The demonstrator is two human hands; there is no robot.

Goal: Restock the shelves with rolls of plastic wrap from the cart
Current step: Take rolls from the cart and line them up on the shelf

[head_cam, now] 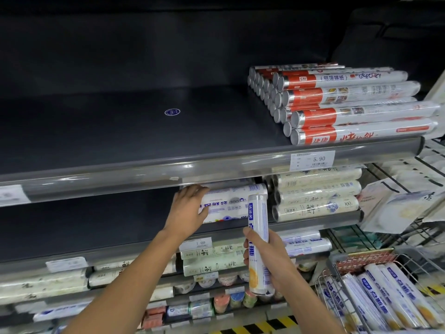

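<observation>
White glossy roll [258,218] — upright in right hand [271,260]

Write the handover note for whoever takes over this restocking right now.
Left hand: laid on the left end of the shelved rolls on the middle shelf; grip unclear.
Right hand: holds one roll upright in front of that shelf.
Done: a few rolls shelved.
Left: shelve the held roll, then the cart rolls lying in the cart.

White-blue wrap roll [258,237] w/ orange print, held upright, ctr frame. Stacked rolls [231,206] lie sideways on mid shelf [96,225]. Cart rolls [385,295] in cart [333,266], lower rt.
</observation>
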